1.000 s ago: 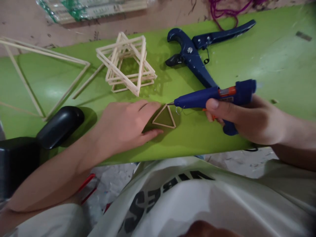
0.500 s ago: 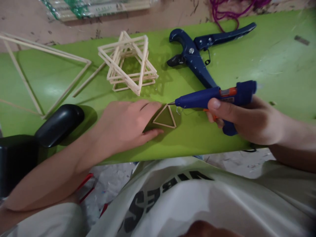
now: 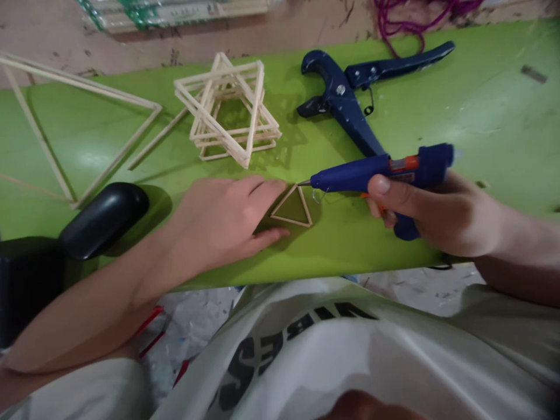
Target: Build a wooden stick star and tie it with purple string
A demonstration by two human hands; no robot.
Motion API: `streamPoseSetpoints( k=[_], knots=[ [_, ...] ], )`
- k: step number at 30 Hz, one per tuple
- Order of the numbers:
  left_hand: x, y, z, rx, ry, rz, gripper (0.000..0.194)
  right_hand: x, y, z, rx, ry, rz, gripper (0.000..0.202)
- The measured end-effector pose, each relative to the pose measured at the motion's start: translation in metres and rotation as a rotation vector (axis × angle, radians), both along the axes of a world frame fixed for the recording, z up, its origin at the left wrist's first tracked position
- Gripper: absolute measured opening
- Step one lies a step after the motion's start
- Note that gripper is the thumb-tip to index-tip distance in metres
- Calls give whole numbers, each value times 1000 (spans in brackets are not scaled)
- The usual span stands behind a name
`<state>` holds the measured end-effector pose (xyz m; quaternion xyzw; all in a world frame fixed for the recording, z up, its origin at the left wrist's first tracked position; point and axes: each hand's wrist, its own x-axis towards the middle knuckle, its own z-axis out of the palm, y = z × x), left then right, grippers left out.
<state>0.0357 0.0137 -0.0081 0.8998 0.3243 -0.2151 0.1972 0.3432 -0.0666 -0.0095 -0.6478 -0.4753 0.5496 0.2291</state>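
Grip of the right hand [image 3: 455, 217] closed around the glue gun [image 3: 350, 174], thumb along its side, fingers by the orange trigger. Left hand [image 3: 225, 219]: thumb and forefinger parted beside the small stick triangle [image 3: 291, 221]; could not tell how far the hidden fingers were curled or whether any pinned it. Nozzle at the triangle's top corner. Main risk, as judged: a hot tip so near the left forefinger, where a slight slip could have burned it. A sideways nudge might have skewed the light frame, and too hard a squeeze could have flooded the joint or glued it to the worktop [image 3: 350, 251]. Triangle lay flat on the green worktop, between the hands, below the stacked stick star [image 3: 250, 125]; three thin, pale-brown sticks, sides looking nearly equal, corners meeting, centre open. Glue at the corners too small to make out.
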Motion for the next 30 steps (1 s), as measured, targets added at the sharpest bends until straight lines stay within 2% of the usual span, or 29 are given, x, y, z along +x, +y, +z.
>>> streamPoseSetpoints(
  k=[14,22,30],
  knots=[
    [1,1,2,-8,0,0,71,2,1,-2,-53,-58,-12,91],
    [2,2,7,-46,-7,25,70,-1,2,2,-44,-29,-26,89],
    [3,0,3,-12,21,22,71,2,3,-1,-8,16,7,83]
  ],
)
